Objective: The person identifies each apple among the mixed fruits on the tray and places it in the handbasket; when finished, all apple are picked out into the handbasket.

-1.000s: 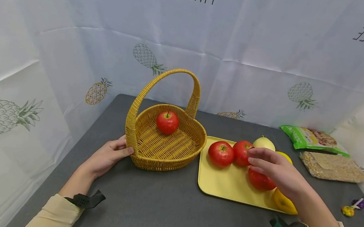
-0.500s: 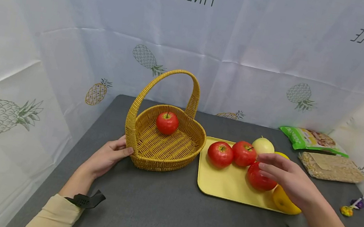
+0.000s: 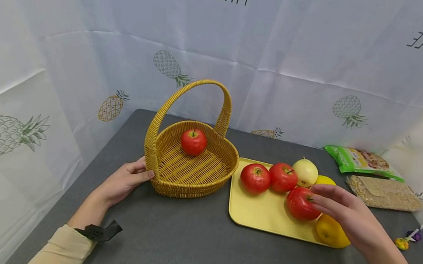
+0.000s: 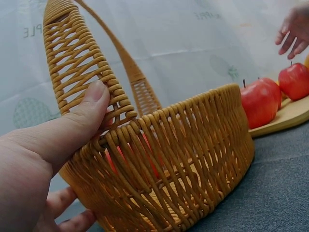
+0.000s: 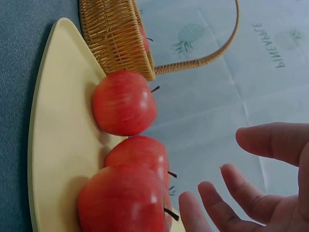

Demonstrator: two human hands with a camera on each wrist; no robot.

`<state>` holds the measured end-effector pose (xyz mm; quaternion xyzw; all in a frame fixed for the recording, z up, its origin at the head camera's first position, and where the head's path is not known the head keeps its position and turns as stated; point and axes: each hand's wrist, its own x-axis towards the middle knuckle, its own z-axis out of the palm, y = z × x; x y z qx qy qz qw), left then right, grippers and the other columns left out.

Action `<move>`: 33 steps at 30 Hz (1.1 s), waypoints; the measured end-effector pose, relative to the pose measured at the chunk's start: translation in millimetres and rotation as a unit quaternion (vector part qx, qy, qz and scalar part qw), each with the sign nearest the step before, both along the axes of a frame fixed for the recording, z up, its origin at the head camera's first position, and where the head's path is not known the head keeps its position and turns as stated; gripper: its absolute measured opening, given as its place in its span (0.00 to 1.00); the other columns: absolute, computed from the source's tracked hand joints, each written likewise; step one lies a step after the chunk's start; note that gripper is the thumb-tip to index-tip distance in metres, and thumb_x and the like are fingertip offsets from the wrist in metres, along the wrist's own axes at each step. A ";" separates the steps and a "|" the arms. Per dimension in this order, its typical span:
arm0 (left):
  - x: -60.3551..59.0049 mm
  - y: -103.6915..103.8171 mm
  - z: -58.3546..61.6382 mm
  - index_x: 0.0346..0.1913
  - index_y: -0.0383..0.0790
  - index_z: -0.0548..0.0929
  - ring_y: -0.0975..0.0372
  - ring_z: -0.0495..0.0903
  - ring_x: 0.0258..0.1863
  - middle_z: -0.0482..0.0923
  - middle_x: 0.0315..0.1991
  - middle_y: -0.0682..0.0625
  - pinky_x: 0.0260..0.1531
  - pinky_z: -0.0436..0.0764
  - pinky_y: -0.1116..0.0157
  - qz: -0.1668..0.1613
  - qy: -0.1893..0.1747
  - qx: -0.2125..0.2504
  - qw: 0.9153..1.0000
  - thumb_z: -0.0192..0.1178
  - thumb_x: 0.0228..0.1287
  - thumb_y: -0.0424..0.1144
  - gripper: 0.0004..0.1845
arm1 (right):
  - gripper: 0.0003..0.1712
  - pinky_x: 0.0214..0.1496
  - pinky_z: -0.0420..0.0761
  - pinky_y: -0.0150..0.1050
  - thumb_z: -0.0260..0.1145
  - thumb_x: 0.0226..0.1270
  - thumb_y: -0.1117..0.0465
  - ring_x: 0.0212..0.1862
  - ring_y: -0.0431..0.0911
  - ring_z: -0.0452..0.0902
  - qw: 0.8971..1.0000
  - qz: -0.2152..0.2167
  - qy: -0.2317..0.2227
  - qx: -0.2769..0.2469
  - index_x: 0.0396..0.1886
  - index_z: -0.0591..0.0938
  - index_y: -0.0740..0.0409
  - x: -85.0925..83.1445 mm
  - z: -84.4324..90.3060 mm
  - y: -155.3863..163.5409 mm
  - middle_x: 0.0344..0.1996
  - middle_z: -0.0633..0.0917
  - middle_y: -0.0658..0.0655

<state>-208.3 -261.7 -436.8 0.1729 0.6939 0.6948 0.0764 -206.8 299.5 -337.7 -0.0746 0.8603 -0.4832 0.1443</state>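
Observation:
My left hand (image 3: pixel 122 183) grips a heart-shaped wicker basket (image 3: pixel 187 190) at its left side. In the left wrist view the thumb (image 4: pixel 79 121) presses the foot of the basket's handle, and other fingers lie against the outer wall, partly hidden. One red apple (image 3: pixel 193 142) sits inside the basket. To the right, a yellow tray (image 3: pixel 254 215) bears three red apples, the nearest apple (image 3: pixel 303 204) lying closest to my right hand (image 3: pixel 356 218). That hand hovers beside and above it, fingers apart and loosely bent, holding nothing, as the right wrist view shows.
The tray also bears a pale yellow-green round fruit (image 3: pixel 305 172), a yellow fruit (image 3: pixel 331 231) and another yellow fruit (image 3: pixel 325 180), partly hidden. Behind on the right lie a green packet (image 3: pixel 364 162) and a clear bag of grains (image 3: pixel 385 193). Lollipops (image 3: pixel 408 238) lie at the right.
My right hand has drifted right and slightly down, away from the apples, uncovering more of the nearest apple and the pale fruit. The left hand and basket have stayed put.

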 end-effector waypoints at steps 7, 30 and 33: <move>-1.1 1.0 0.3 0.74 0.27 0.68 0.49 0.34 0.81 0.40 0.83 0.42 0.62 0.67 0.76 0.002 -0.004 -0.007 1.000 0.58 0.78 0.37 0.28 | 0.31 0.53 0.79 0.29 0.55 0.83 0.51 0.57 0.37 0.78 1.000 -0.004 0.021 0.003 0.73 0.66 0.66 3.5 -2.5 14.2 0.66 0.72 0.59; -3.1 -0.2 -0.1 0.74 0.25 0.65 0.49 0.35 0.81 0.42 0.83 0.42 0.62 0.67 0.76 0.006 -0.002 -0.015 1.000 0.57 0.79 0.36 0.29 | 0.35 0.55 0.77 0.43 0.56 0.81 0.45 0.61 0.52 0.70 0.998 -0.022 0.010 0.060 0.75 0.66 0.63 3.0 -7.2 16.1 0.68 0.70 0.66; -3.0 -0.3 -1.5 0.75 0.25 0.65 0.49 0.35 0.81 0.41 0.83 0.43 0.62 0.67 0.76 0.005 -0.002 -0.014 1.000 0.57 0.79 0.36 0.29 | 0.38 0.58 0.74 0.56 0.58 0.80 0.44 0.66 0.62 0.66 0.997 -0.017 0.003 0.072 0.77 0.63 0.63 2.8 -7.8 11.5 0.71 0.67 0.69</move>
